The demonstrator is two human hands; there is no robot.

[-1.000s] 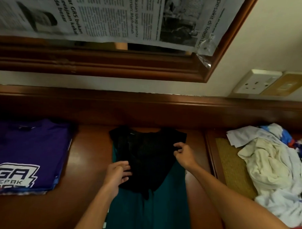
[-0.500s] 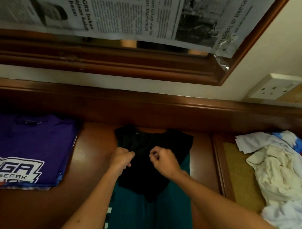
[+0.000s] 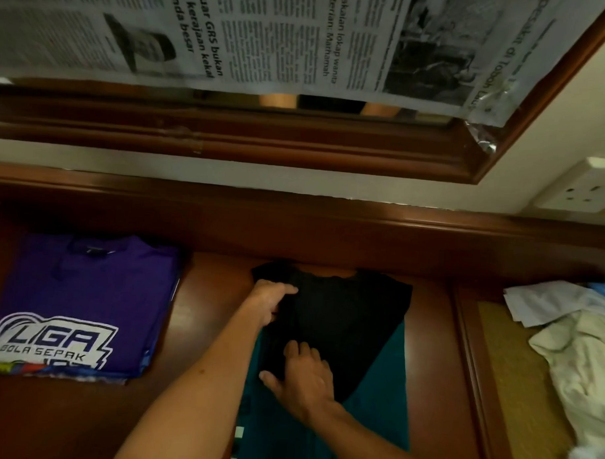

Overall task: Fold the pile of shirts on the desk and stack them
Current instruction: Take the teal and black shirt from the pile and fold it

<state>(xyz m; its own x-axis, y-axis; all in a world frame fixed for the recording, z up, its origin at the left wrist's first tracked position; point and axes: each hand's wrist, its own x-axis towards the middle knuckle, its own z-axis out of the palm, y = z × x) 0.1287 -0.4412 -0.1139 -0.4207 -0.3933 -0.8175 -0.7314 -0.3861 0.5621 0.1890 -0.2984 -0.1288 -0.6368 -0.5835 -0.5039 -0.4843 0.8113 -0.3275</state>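
A black and teal shirt (image 3: 346,320) lies on the wooden desk (image 3: 205,329) in front of me, black part toward the wall, teal part toward me. My left hand (image 3: 270,302) grips the black part's left edge, thumb on top. My right hand (image 3: 304,377) presses flat on the black fabric nearer me, fingers spread. At the left, a stack of folded shirts has a purple "LIGA BOLA SEPAK" shirt (image 3: 86,297) on top. A loose pile of white and cream shirts (image 3: 578,345) lies at the right.
A raised wooden ledge (image 3: 294,222) runs along the wall behind the desk. Above it hangs a framed mirror covered with newspaper (image 3: 266,39). A wall socket (image 3: 583,191) sits at the far right. The pile lies on a yellowish inset panel (image 3: 515,367).
Both hands were fists close together at the shirt's middle. My left hand has moved out to the left edge, and my right hand has slid toward me and flattened on the fabric.
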